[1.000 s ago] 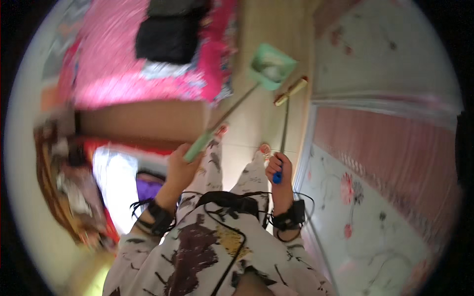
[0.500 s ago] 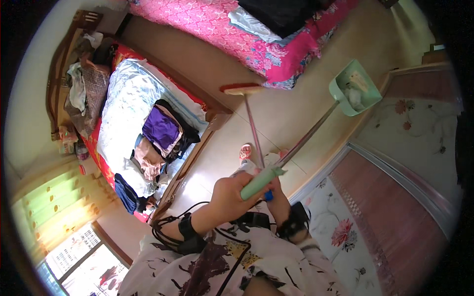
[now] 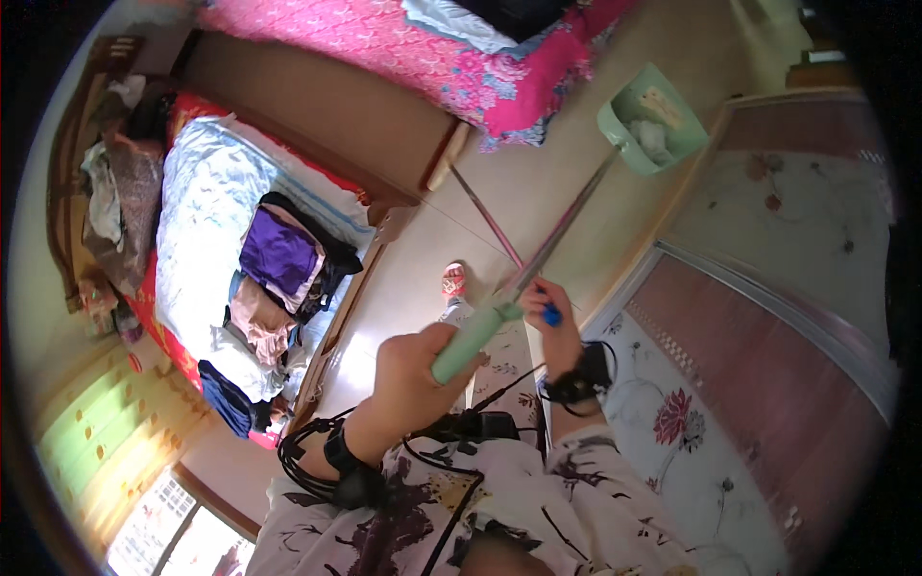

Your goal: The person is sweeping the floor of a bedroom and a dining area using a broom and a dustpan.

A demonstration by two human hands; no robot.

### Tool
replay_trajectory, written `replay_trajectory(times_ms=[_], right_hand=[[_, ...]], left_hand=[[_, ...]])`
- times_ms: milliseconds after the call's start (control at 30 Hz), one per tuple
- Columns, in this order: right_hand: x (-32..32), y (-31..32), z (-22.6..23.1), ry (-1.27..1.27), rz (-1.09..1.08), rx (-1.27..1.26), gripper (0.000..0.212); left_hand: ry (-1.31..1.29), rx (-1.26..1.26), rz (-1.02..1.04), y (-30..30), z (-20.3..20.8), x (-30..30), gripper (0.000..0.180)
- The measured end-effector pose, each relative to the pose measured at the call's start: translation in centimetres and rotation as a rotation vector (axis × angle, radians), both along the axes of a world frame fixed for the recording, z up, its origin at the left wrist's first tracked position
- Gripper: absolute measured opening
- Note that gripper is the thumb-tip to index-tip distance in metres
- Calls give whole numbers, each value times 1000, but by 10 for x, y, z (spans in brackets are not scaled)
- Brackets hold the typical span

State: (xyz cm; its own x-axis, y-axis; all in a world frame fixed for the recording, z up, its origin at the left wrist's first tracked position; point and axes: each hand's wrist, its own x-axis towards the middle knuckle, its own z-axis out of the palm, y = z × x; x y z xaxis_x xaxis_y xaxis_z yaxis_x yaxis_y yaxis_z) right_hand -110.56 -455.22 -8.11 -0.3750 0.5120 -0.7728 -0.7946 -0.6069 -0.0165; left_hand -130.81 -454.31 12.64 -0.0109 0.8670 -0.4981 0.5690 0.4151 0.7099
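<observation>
My left hand is closed round the green handle grip of a long-handled dustpan. Its pale green pan is held out at the upper right, with crumpled whitish litter inside. Just beyond the grip, my right hand is wrapped round the broom's handle, whose blue end pokes out of the fist. The thin reddish broom pole crosses under the dustpan's pole. At its far end the broom head, pale on top with dark red bristles, lies on the floor by the bed's corner.
Left stands a wooden bed with folded clothes. Ahead, a pink flowered cover hangs from another bed. Along the right runs a sliding-door wardrobe. My sandalled foot is on the tiled floor. Black cables loop at my wrist.
The broom head has turned from crosswise to lengthwise, beside the left bed's corner. My right hand has moved forward, out from behind my left hand. The view has shifted, and only one foot shows.
</observation>
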Motion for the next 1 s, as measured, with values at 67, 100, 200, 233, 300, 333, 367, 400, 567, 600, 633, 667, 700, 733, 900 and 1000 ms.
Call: replay_trajectory(times_ms=[67, 100, 200, 233, 300, 333, 367, 400, 567, 600, 633, 667, 700, 733, 900, 1000], right_hand=[[82, -26, -35, 222, 107, -60, 22], [110, -33, -38, 301, 62, -188, 20], [131, -37, 3, -83, 189, -237, 11], [126, -43, 7, -188, 241, -215, 12], [108, -58, 10, -323, 315, -141, 19], [105, -62, 17, -339, 341, -107, 19], [100, -58, 36, -290, 351, -134, 18], [98, -54, 50, -240, 362, -159, 18], [122, -40, 10, 115, 282, -259, 12], [129, -29, 4, 199, 281, -295, 11], [141, -18, -1, 244, 366, -246, 11], [153, -6, -1, 250, 355, -241, 11], [170, 5, 5, 123, 431, -231, 12], [187, 15, 6, -5, 506, -221, 12], [283, 62, -27, -374, 428, -248, 18], [288, 105, -14, -675, 414, -161, 17]], left_hand=[[-16, 111, -75, 13, 8, 3, 20], [-35, 102, -29, 20, 14, 6, 20], [-40, 45, 33, 30, 21, 14, 18], [-38, 99, 43, 33, 23, 18, 18], [-6, 216, 40, 43, 32, 33, 17], [-39, 286, 40, 49, 36, 40, 14], [-55, 265, 47, 54, 41, 45, 13], [-69, 244, 55, 58, 46, 51, 12], [-140, 308, 126, 80, 42, 79, 16], [-134, 254, 168, 85, 42, 84, 16], [-127, 200, 211, 91, 44, 90, 16], [-123, 203, 198, 96, 45, 94, 16], [-122, 201, 236, 100, 48, 99, 16], [-121, 199, 276, 105, 51, 104, 16], [-200, 224, 325, 134, 51, 124, 16], [-246, 228, 310, 161, 49, 140, 16]])
